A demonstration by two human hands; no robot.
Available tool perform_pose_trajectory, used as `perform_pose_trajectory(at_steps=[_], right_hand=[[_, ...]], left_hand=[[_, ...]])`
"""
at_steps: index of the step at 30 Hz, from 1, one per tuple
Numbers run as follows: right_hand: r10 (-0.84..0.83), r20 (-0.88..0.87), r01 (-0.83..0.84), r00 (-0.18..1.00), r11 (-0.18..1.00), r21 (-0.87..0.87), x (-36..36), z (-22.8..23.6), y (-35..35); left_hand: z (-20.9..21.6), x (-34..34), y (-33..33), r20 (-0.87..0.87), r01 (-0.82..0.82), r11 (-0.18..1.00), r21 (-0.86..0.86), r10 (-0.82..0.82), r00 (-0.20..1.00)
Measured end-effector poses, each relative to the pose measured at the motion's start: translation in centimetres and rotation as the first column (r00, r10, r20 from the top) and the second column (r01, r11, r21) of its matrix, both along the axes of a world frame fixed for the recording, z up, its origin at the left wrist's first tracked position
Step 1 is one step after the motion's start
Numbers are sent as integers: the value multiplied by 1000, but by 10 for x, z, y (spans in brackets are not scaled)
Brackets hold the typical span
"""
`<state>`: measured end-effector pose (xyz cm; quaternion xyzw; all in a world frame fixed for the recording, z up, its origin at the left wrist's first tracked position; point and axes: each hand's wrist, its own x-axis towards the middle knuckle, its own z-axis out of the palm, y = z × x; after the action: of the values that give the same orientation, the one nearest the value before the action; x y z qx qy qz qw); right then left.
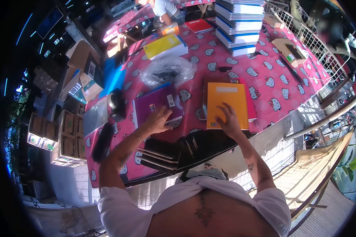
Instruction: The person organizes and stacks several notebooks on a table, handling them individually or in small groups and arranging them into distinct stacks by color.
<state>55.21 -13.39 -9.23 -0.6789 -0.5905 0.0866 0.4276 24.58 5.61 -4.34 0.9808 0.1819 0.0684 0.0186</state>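
My left hand [158,120] rests on the lower right part of a purple spiral notebook [148,103], its fingers apart. The notebook lies at a slant and has a small white label. On the right, my right hand [229,121] lies with spread fingers on the lower half of an orange spiral notebook [225,94]. That notebook sits on top of a red one [250,103], which shows along its right edge. Just beyond the purple notebook is a crumpled clear plastic bag [168,71]. Neither hand grips anything.
A tall notebook stack [241,27] stands at the back right, a yellow-topped stack [166,46] at the back left. A black tape dispenser [116,103], a dark brush [103,142] and a cardboard box [87,75] are at left. A person [166,10] sits beyond the table.
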Motion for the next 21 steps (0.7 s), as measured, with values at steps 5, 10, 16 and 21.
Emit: perform_pose_trajectory(at_steps=[5,10,16,21], right_hand=[[125,-736,-347,666,924,-158,-92,-17,32],[-247,-877,-560,-412,828,30,-108,8,63],[102,-993,-393,60,917,70,-156,50,57],[314,-770,-409,556,909,75,-174,102,7]], left_hand=[[-20,-18,11,139,-69,986,-152,90,986],[32,-33,-16,209,-10,927,-374,95,973],[57,-93,-10,368,-35,999,-4,34,929],[54,-143,43,388,304,243,-921,509,769]])
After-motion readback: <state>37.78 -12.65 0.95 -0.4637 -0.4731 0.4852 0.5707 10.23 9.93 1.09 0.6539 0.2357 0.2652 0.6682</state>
